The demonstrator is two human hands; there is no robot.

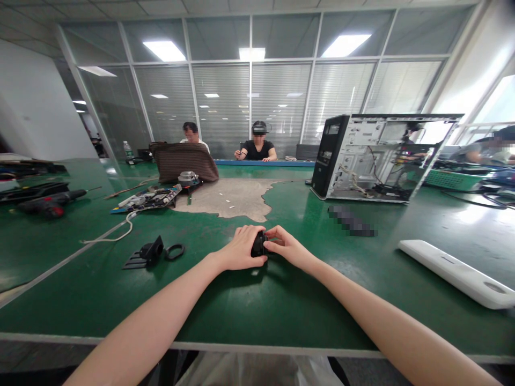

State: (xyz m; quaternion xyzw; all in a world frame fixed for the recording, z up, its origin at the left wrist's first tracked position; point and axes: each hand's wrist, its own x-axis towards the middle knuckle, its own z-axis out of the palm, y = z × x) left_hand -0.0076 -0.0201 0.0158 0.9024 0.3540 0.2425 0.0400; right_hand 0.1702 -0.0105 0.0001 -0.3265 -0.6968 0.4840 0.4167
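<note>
Between my two hands, just above the green table, is a small rounded black part [258, 244] whose exact kind I cannot make out. My left hand [240, 247] wraps around its left side, thumb below and fingers over the top. From the right, my right hand [285, 246] pinches the part's edge with thumb and fingertips. To the left of my hands lie a black bracket with slots [148, 252] and a black ring [175, 252], apart from each other. My palms and fingers hide much of the held part.
An open computer case [362, 158] stands at the back right. A white elongated device [454, 272] lies on the right, near a dark blurred object [350, 221]. Circuit boards [151, 198], a brown bag [183, 162] and a power drill [52, 203] are leftward. Two people sit across the table.
</note>
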